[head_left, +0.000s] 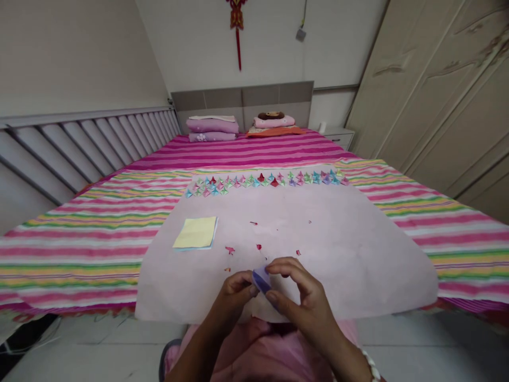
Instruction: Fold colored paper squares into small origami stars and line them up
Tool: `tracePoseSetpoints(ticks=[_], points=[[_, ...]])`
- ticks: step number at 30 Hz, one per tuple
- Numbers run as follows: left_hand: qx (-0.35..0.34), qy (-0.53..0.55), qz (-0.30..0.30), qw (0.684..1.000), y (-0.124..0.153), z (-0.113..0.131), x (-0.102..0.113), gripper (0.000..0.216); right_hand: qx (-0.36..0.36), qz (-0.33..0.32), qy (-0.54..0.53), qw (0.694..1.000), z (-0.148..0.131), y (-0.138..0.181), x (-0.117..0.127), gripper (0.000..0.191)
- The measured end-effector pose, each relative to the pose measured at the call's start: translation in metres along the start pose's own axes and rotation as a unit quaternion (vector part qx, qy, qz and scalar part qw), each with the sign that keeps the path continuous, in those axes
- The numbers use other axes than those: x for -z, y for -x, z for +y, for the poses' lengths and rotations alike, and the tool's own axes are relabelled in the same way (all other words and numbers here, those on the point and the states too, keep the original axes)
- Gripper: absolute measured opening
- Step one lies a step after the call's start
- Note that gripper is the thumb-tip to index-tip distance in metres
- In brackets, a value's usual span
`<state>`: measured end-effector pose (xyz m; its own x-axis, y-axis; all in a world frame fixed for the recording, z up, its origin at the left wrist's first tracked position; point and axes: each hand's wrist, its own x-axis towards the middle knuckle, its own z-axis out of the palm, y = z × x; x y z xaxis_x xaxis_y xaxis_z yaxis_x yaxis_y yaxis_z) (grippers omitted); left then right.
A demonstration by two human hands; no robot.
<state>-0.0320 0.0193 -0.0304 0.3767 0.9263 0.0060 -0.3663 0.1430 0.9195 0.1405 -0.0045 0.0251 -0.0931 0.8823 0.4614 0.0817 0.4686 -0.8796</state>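
A small piece of folded purple paper [261, 279] is held up between my two hands, near the front edge of a pale pink sheet. My left hand [234, 297] pinches its left side between thumb and fingers. On the right side, my right hand [298, 294] grips it with the thumb below and the index finger at the top corner. A stack of square paper [195, 233], yellow on top with blue beneath, lies to the left ahead of my hands. Rows of small folded paper pieces [261, 179] in many colours line the far side of the sheet.
The pale pink sheet [338, 233] covers the middle of a bed with a striped cover [79, 244]. Several small red scraps [259, 247] lie just beyond my hands. Folded bedding [212, 127] sits by the headboard, and a railing [99, 138] runs along the left.
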Motion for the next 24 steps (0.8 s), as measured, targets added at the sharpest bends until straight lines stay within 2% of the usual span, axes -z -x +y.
tracePoseSetpoints(ticks=[4,7,11,16,20,24], points=[[-0.039,-0.031,-0.010,0.999,-0.001,0.007,-0.006,0.002,-0.008,-0.012,0.003,1.000,-0.001,0.001,-0.004,0.016],[-0.052,-0.037,0.016,0.998,-0.002,0.011,-0.011,0.004,-0.035,-0.031,-0.027,0.999,0.000,0.000,-0.005,0.012],[-0.025,-0.012,0.067,0.997,-0.003,0.009,-0.016,0.013,-0.121,-0.018,-0.078,0.989,0.004,-0.002,-0.007,0.016],[0.004,-0.011,0.103,0.995,-0.006,0.006,-0.019,0.030,-0.217,-0.024,-0.168,0.961,0.012,-0.001,-0.008,0.023],[0.000,-0.070,0.119,0.990,-0.007,0.008,-0.021,0.018,-0.241,-0.001,-0.139,0.960,0.021,-0.001,-0.007,0.027],[0.023,-0.141,0.167,0.976,-0.008,0.009,-0.023,0.023,-0.226,0.027,-0.055,0.972,0.030,-0.001,-0.009,0.026]])
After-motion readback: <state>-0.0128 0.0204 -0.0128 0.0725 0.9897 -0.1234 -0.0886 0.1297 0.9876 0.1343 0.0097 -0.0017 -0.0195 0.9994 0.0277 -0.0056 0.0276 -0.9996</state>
